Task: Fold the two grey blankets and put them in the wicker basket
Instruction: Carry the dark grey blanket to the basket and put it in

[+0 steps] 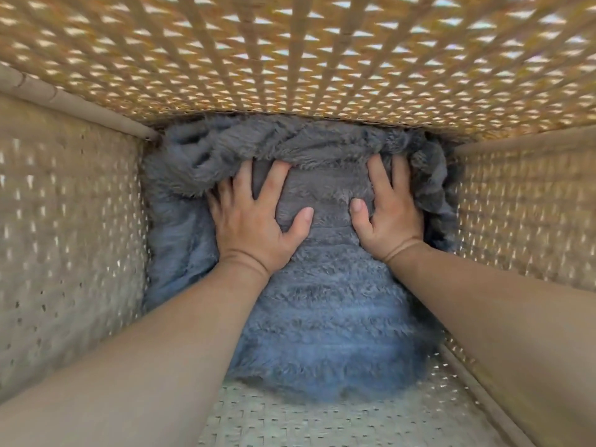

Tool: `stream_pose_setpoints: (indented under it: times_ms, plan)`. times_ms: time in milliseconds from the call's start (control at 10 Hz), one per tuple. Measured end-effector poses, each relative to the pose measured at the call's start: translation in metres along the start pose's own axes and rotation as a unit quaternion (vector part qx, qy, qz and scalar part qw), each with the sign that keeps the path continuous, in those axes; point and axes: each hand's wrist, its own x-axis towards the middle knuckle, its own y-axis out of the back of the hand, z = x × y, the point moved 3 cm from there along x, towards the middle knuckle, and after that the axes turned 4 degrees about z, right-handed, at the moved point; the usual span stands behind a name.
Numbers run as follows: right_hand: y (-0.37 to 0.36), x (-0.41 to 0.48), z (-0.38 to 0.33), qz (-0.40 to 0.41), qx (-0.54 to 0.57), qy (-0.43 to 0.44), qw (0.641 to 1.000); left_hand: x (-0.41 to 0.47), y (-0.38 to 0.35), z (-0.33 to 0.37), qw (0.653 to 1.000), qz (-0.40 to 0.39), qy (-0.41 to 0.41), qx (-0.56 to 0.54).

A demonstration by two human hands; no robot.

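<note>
Wicker basket point(67, 227), seen from inside, open weave on all sides: the far wall point(296, 56) is golden with light coming through its gaps, while the left and right walls are paler and in shade. Contents: grey blanket point(325, 304), long-piled and fluffy, lying at the bottom of the basket and filling it from the left wall to the right wall and up to the far wall. Its far edge is rumpled into a thick rolled fold point(290, 146) that runs across beneath the far wall and curls down on the right side. A smoother, bluer part of the cloth lies along the left wall. Whether this is one blanket or two stacked cannot be told from this view. A strip of pale weave point(290, 421) shows at the near edge of the blanket. Left hand point(254, 217): palm down on the blanket, left of centre, fingers point(274, 179) straight and spread, their tips touching or tucked under the rolled fold, thumb pointing right. Right hand point(392, 214): palm down on the blanket, right of centre, fingers point(379, 175) likewise straight and spread, tips at the fold, thumb pointing left. Neither hand grips anything; both press flat on the pile, near each other with a gap of blanket between the thumbs. Both bare forearms point(161, 333) reach in from the near corners.
</note>
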Motion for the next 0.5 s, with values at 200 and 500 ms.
stream_pose_setpoints:
  times_ms: [200, 500]
  plan:
    - [0.04, -0.004, -0.027, -0.027, -0.12, -0.013, 0.992, -0.003, 0.037, 0.01, 0.997, -0.061, 0.032, 0.018]
    - [0.203, -0.088, -0.143, -0.182, -0.069, -0.159, 0.968, -0.055, 0.279, 0.067, 0.98, -0.153, 0.09, -0.089]
